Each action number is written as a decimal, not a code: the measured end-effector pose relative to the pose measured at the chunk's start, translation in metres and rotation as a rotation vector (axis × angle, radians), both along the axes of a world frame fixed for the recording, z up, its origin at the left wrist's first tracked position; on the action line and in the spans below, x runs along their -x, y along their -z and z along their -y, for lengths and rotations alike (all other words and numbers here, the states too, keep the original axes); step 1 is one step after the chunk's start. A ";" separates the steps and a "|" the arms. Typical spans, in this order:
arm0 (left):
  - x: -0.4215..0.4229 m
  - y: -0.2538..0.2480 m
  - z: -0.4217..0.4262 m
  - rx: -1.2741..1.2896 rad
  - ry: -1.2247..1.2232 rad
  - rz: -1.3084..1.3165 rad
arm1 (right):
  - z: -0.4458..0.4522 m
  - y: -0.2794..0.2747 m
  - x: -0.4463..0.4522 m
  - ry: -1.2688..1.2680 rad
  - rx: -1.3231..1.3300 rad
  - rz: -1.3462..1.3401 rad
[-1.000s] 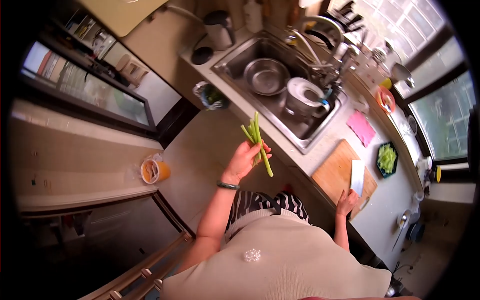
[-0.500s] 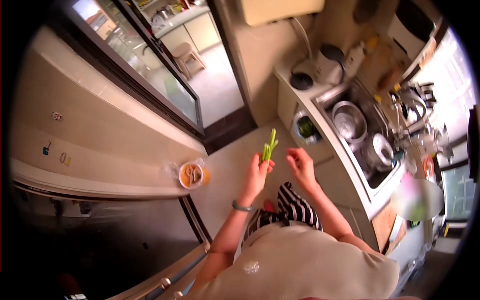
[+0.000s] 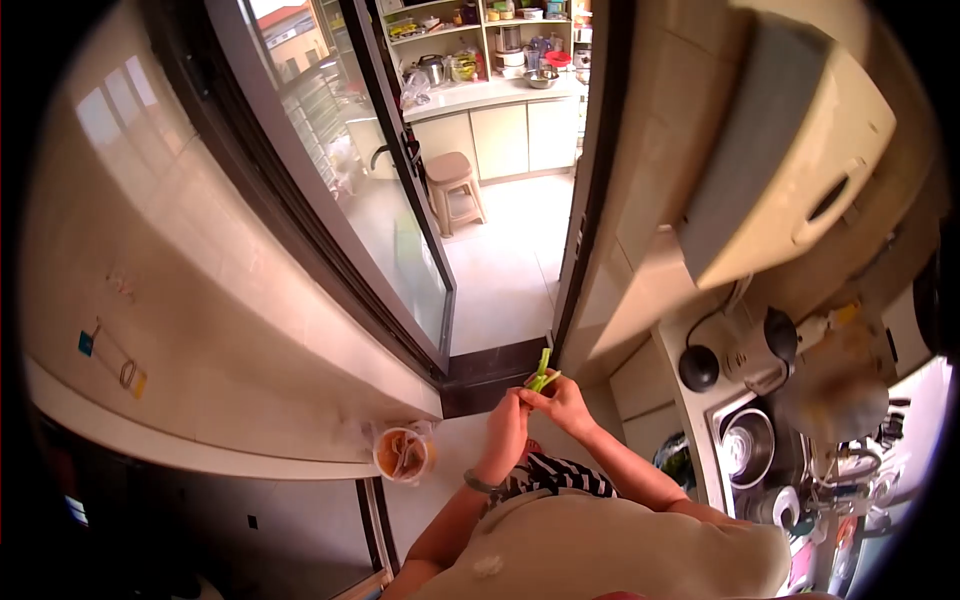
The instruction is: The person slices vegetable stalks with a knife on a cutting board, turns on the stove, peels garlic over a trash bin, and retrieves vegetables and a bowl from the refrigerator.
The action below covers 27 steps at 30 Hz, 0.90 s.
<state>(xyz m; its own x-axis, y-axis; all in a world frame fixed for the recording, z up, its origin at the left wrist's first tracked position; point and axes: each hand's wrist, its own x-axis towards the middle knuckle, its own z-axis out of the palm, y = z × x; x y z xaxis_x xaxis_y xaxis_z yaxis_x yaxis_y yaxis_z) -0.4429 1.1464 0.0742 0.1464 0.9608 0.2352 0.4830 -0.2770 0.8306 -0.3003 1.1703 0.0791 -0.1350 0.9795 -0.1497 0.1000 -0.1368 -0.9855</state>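
Observation:
A small bunch of green vegetable stalks (image 3: 543, 377) points up and away in front of my body. My left hand (image 3: 507, 432), with a bracelet at its wrist, is closed around the lower part of the stalks. My right hand (image 3: 562, 404) meets it from the right, thumb and fingers pinched on the stalks near the left fingertips. The lower ends of the stalks are hidden by the hands.
A plastic tub (image 3: 404, 455) with orange-brown contents stands at the left by the wall. Ahead, a glass door (image 3: 400, 230) opens onto a room with a stool (image 3: 452, 178). At the right, a metal bowl (image 3: 750, 447) sits in the sink.
My right hand has come over to the stalks and now pinches them; before, it was apart from them. The view has turned toward the doorway, away from the sink.

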 end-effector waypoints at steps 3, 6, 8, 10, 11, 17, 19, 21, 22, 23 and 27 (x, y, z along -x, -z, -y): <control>0.017 -0.011 -0.066 -0.064 -0.060 -0.034 | -0.079 -0.015 0.020 -0.050 0.071 -0.121; 0.035 -0.007 -0.134 0.179 -0.045 0.159 | -0.150 -0.016 0.033 -0.073 0.015 -0.050; 0.043 -0.007 -0.187 0.249 0.007 0.235 | -0.202 0.006 0.034 -0.066 -0.013 -0.012; 0.044 0.002 -0.246 0.265 0.045 0.201 | -0.248 0.003 0.035 0.014 -0.051 0.059; 0.046 0.016 -0.276 0.188 0.089 0.067 | -0.272 0.006 0.034 0.041 -0.062 0.065; 0.036 0.021 -0.475 0.437 0.314 0.113 | -0.400 0.023 0.022 0.352 0.016 -0.134; 0.027 0.027 -0.541 0.511 0.346 0.199 | -0.423 0.028 0.011 0.461 0.055 -0.174; 0.015 0.041 -0.599 0.535 0.383 0.295 | -0.441 0.043 0.002 0.536 0.038 -0.086; 0.007 0.041 -0.626 0.519 0.401 0.334 | -0.448 0.051 -0.003 0.591 0.042 -0.096; -0.004 0.036 -0.655 0.552 0.405 0.360 | -0.458 0.052 -0.010 0.641 0.083 -0.036; -0.041 0.034 -0.758 0.566 0.441 0.406 | -0.495 0.081 -0.025 0.780 0.224 0.018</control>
